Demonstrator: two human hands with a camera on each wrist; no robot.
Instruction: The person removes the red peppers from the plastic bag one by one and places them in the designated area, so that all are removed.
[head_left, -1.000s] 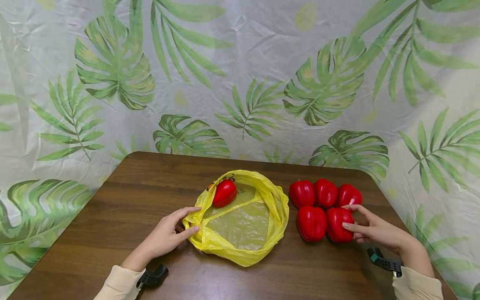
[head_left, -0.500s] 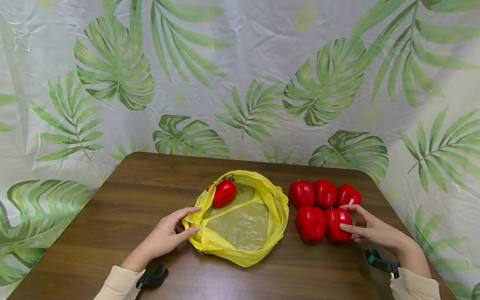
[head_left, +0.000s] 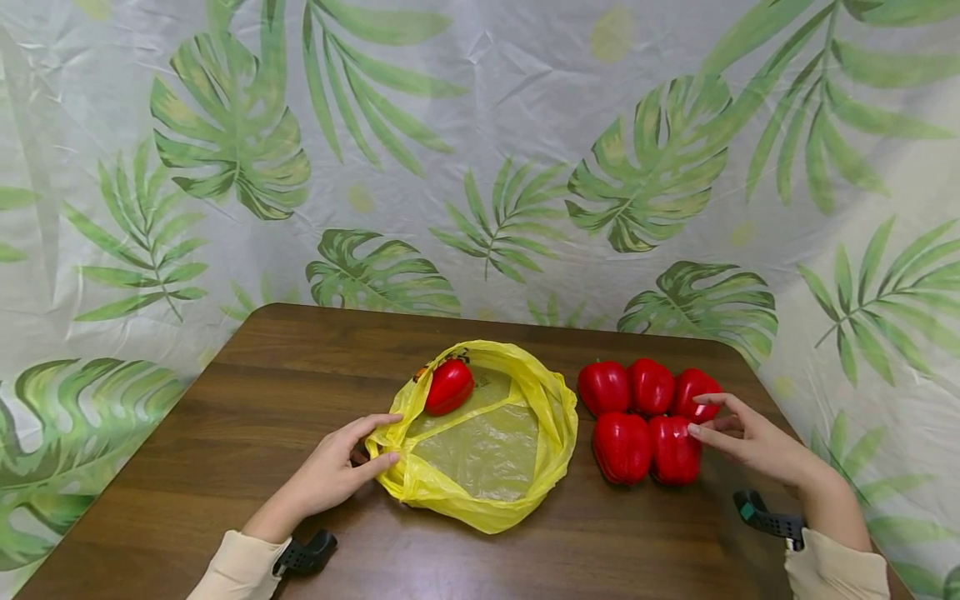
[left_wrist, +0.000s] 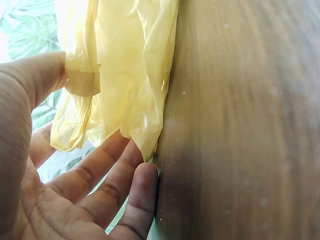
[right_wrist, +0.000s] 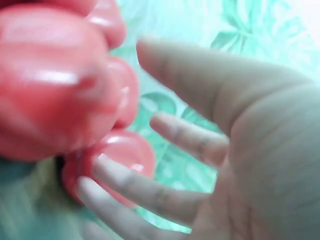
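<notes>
A yellow plastic bag (head_left: 491,517) stands with its mouth wide and its rim rolled down, and one red bell pepper (head_left: 448,387) lies inside at its far left. My left hand (head_left: 337,462) holds the bag's left edge; in the left wrist view the thumb hooks over the plastic (left_wrist: 125,65), with the fingers low against it. On the right, several red bell peppers sit in two rows. My right hand (head_left: 757,442) is beside the front right pepper (head_left: 675,454), fingers spread and nothing gripped. In the right wrist view that pepper (right_wrist: 45,90) is apart from the thumb.
The brown wooden table (head_left: 247,408) has its far edge near a leaf-printed cloth (head_left: 517,125). Behind the front peppers is a back row, with one pepper (head_left: 603,387) at its left end. Each wrist wears a black camera band (head_left: 772,521).
The front right pepper has shifted slightly left, against its neighbour. My right hand has released it and risen a little away. The left hand and bag have stayed put.
</notes>
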